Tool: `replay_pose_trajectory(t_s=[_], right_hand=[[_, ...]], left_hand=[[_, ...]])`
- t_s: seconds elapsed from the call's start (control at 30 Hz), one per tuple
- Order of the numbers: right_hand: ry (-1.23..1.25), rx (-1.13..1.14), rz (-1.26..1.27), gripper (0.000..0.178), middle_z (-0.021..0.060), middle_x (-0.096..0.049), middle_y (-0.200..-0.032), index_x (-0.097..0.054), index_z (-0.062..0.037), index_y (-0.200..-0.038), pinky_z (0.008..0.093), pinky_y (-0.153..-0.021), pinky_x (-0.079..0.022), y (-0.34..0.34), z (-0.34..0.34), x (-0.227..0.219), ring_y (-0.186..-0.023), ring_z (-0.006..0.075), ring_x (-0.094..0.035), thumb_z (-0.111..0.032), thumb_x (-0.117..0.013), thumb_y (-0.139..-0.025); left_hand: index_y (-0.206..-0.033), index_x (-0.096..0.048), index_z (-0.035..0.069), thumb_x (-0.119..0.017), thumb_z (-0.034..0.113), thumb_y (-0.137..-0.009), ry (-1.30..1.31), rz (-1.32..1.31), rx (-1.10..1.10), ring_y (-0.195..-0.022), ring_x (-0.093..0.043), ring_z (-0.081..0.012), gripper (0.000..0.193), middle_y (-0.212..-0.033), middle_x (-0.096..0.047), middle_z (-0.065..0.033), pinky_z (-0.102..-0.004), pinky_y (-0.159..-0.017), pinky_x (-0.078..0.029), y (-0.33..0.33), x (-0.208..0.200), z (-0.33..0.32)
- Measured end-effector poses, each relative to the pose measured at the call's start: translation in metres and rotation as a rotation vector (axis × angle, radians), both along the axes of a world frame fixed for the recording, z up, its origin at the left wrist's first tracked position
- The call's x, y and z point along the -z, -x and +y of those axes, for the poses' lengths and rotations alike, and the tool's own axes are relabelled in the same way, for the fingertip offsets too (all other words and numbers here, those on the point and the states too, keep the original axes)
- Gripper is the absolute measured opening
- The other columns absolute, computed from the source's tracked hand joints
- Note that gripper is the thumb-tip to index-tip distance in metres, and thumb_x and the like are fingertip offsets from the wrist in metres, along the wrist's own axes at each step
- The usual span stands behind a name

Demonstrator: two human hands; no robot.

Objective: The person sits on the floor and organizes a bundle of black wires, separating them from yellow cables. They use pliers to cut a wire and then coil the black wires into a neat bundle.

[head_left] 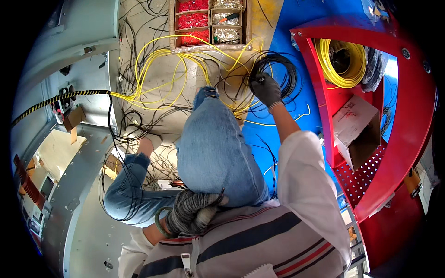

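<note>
My right hand, in a dark glove, reaches forward with its fingers closed on the edge of a coil of black wire. The coil lies over the blue floor sheet beside my knee. Close to my lap, my left hand is curled in a grey knitted glove against the thigh. A thin dark tip shows by its fingers, but what they hold is hidden. Loose yellow wires fan out in front of my knees and run left into a black-and-yellow wrapped bundle.
A cardboard box ahead has compartments of red and pale small parts. On the right stands a red metal frame with a yellow wire coil and an opened carton. A grey metal cabinet borders the left. Black wires litter the floor.
</note>
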State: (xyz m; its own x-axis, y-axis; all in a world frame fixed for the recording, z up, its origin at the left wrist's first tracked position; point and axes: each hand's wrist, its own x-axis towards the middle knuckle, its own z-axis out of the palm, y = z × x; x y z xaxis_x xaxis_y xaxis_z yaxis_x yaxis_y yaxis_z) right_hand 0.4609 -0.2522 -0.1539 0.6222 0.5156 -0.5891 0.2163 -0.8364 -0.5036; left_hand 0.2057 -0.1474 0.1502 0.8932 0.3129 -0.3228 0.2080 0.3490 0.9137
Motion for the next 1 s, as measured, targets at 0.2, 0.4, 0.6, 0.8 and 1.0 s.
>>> replay_pose_trajectory(t_s=[0.2,0.4,0.6,0.8,1.0], right_hand=[[-0.364,0.874,0.145,0.022,0.0081,-0.063,-0.077,-0.06,-0.0025,-0.083,0.0292,-0.071,-0.045,-0.052,-0.164,0.07,-0.077,0.0179,-0.058,-0.018,-0.068,-0.07],[0.356,0.261,-0.279,0.059,0.018,-0.06,-0.1,-0.055,-0.0062,-0.108,0.0392,-0.085,-0.042,-0.075,-0.077,0.017,-0.099,0.0324,-0.054,-0.049,-0.063,-0.068],[0.613,0.071,-0.267,0.098,0.0192,-0.032,-0.134,-0.024,-0.0082,-0.134,0.0369,-0.101,-0.03,-0.102,-0.026,0.032,-0.123,0.0316,-0.032,-0.049,-0.072,-0.058],[0.406,-0.205,-0.332,0.094,0.0166,-0.031,-0.135,-0.024,-0.0113,-0.135,0.0396,-0.1,-0.031,-0.116,-0.017,0.055,-0.123,0.0318,-0.034,-0.037,-0.075,-0.06],[0.669,0.026,-0.223,0.071,0.0154,-0.04,-0.128,-0.042,-0.0215,-0.125,0.0408,-0.093,-0.038,-0.102,-0.011,0.057,-0.115,0.0314,-0.043,-0.041,-0.071,-0.064]], left_hand=[[-0.116,-0.049,0.005,-0.048,0.002,-0.084,-0.053,-0.039,0.122,-0.087,-0.062,-0.0241,0.032,-0.097,-0.062,-0.0127,-0.0333,-0.079,-0.048,-0.013,0.005,0.007],[-0.113,-0.052,0.007,-0.048,0.004,-0.085,0.01,0.017,0.067,-0.089,-0.062,-0.023,0.029,-0.096,-0.063,-0.0112,-0.035,-0.08,-0.047,-0.015,0.0,0.002],[-0.104,-0.059,0.012,-0.061,0.009,-0.078,0.045,0.092,0.115,-0.087,-0.062,-0.0252,0.027,-0.092,-0.064,-0.0103,-0.037,-0.079,-0.048,-0.017,0.002,0.004],[-0.103,-0.06,0.017,-0.064,0.021,-0.073,-0.043,0.082,0.369,-0.096,-0.058,-0.0277,0.03,-0.101,-0.061,-0.0089,-0.0405,-0.086,-0.043,-0.025,0.009,0.018],[-0.111,-0.055,0.024,-0.057,0.029,-0.078,0.188,0.098,0.673,-0.111,-0.048,-0.0283,0.034,-0.115,-0.053,-0.0092,-0.0411,-0.094,-0.037,-0.021,0.015,0.018]])
